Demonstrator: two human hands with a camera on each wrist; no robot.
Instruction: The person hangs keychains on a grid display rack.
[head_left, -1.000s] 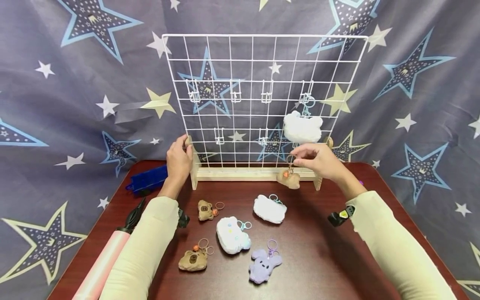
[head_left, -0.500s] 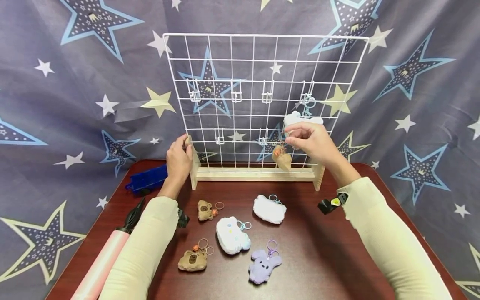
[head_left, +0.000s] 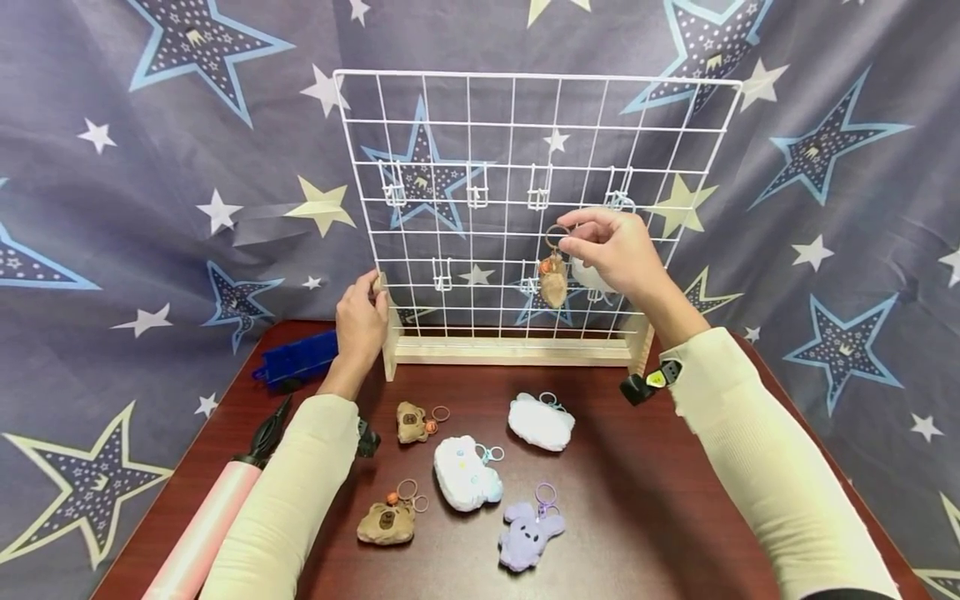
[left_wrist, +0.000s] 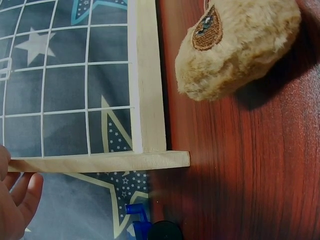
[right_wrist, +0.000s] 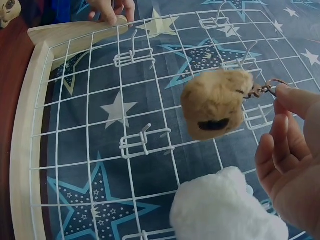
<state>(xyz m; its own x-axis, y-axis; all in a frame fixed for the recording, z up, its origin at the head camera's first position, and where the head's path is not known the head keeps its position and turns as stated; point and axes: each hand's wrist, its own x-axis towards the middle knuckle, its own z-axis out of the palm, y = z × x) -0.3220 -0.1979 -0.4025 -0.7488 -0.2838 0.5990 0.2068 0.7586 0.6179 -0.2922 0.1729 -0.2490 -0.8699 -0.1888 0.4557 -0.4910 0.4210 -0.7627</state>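
My right hand [head_left: 618,254] pinches the metal ring of a brown plush keychain [head_left: 553,287] between thumb and fingertips. The plush dangles in front of the white wire grid rack [head_left: 513,77], with an orange bead by its ring. In the right wrist view the ring sits close to a wire hook [right_wrist: 257,117]. Behind that hand, a white plush keychain [right_wrist: 225,210] hangs on the grid, partly hidden in the head view. My left hand [head_left: 362,321] grips the wooden side post [left_wrist: 100,162] of the rack at its top end.
On the dark red table lie two brown plush keychains [head_left: 412,422], two white ones [head_left: 540,422] and a purple one [head_left: 525,537]. Several wire hooks [head_left: 477,197] sit on the grid. A blue object [head_left: 296,360] and a pink cylinder [head_left: 202,533] are at the left.
My right hand has raised the brown plush keychain from near the rack's base toward the upper hooks, moving slightly left. My left hand has stayed on the post.
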